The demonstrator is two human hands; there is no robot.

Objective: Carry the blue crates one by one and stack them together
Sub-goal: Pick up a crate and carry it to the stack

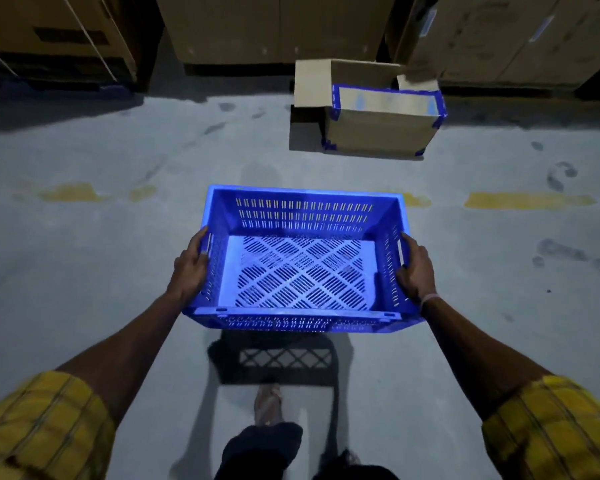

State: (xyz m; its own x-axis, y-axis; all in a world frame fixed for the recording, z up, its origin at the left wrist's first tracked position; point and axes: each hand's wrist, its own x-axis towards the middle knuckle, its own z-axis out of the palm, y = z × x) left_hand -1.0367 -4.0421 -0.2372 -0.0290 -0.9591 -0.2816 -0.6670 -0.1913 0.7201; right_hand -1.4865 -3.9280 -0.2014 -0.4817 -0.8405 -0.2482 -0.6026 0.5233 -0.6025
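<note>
An empty blue crate [302, 216] with slotted walls and a lattice floor hangs in the air in front of me, above the grey concrete floor. My left hand [189, 268] grips its left side wall at the handle slot. On the opposite wall, my right hand [416, 268] holds the right handle slot. The crate casts a lattice shadow on the floor beneath it, just ahead of my foot. No other blue crate shows in view.
An open cardboard box [378, 129] with blue tape on its edges stands on the floor ahead, slightly right. Tall cardboard cartons [278, 26] line the back. Worn yellow floor markings [530, 200] run across the floor.
</note>
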